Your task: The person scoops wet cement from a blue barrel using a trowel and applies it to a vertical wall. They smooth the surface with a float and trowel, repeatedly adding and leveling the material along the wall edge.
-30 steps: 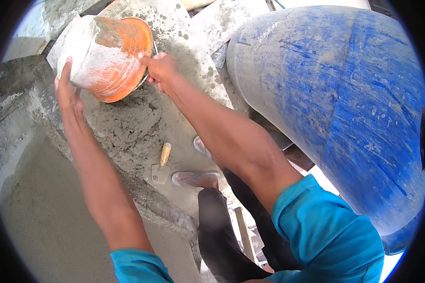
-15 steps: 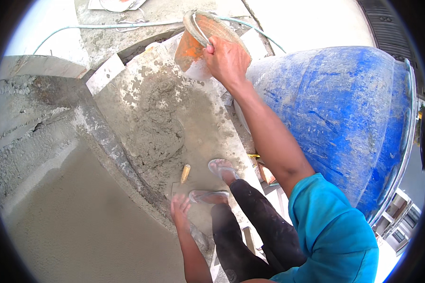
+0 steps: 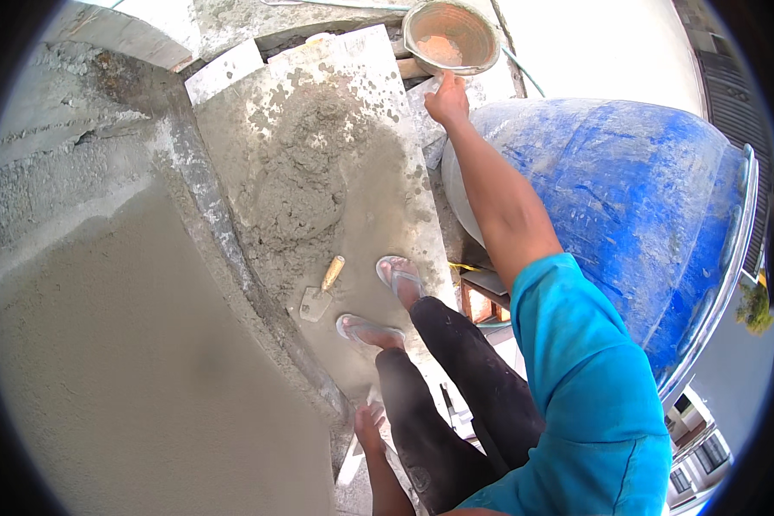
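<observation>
An orange bucket [image 3: 482, 62], its inside coated with grey mortar, stands at the top with its mouth turned up. My right hand [image 3: 448, 99] is closed at its near rim; whether rim or handle lies in the fingers is hard to see. My left hand [image 3: 370, 427] is low by my leg, beside a pale strip [image 3: 350, 463]; blur hides how its fingers lie. A trowel [image 3: 316, 303] with a wooden handle rests on the mortar-stained board in front of my feet. Beyond it spreads a heap of wet mortar [image 3: 301, 202].
Along the right lies a big blue drum [image 3: 593, 206] smeared with dried cement. Smooth wet mortar [image 3: 146, 361] fills the left side behind a raised concrete edge [image 3: 202, 211]. My sandalled feet [image 3: 400, 277] stand on the stained board [image 3: 387, 69]. A hose [image 3: 353, 5] crosses the top.
The bucket has gone from tilted over the board to mouth-up, farther off and to the right, with my right hand at its near side. My left hand has moved down, away from the trowel.
</observation>
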A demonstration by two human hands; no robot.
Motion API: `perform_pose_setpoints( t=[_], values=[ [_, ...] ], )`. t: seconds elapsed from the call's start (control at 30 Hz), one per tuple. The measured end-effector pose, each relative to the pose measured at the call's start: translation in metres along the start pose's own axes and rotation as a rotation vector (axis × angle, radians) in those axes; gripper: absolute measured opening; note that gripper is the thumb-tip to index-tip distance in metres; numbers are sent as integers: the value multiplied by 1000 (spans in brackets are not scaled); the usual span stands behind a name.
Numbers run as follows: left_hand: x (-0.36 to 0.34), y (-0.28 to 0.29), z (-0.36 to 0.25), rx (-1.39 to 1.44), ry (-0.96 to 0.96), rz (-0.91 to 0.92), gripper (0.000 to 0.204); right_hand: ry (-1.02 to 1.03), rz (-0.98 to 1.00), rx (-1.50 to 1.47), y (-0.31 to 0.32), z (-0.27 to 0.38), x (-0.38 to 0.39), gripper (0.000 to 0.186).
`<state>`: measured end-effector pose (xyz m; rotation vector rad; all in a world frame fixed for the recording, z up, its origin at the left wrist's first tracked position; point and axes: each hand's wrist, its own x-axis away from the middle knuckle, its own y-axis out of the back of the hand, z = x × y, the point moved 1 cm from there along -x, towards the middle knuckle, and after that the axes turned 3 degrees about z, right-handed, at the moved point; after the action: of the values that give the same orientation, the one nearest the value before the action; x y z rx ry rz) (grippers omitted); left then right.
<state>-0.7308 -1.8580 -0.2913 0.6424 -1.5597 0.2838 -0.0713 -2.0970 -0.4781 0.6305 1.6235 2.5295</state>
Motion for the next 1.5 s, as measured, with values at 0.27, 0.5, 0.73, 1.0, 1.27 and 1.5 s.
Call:
perform_pose_setpoints(
  t=[0.27, 0.5, 0.73, 1.0, 1.27, 1.5],
  values=[
    [69, -25, 50, 29, 18, 45, 43, 343, 210, 34, -52, -31, 192, 46],
    [94, -40, 169, -68, -59, -25, 53, 464, 592, 120, -84, -102, 398, 35],
    [129, -16, 325, -294, -232, -377, 31, 898, 1171, 648, -84, -160, 591, 30],
    [144, -38, 421, 22, -172, -606, 29, 1188, 1486, 761, -104, -218, 782, 20],
    [123, -90, 488, 770, 251, -521, 28, 1221, 1580, 1023, -100, -264, 811, 26],
    [127, -122, 466, 783, 197, -423, 31, 1379, 1126, 1556, -68, -238, 694, 27]
  ],
)
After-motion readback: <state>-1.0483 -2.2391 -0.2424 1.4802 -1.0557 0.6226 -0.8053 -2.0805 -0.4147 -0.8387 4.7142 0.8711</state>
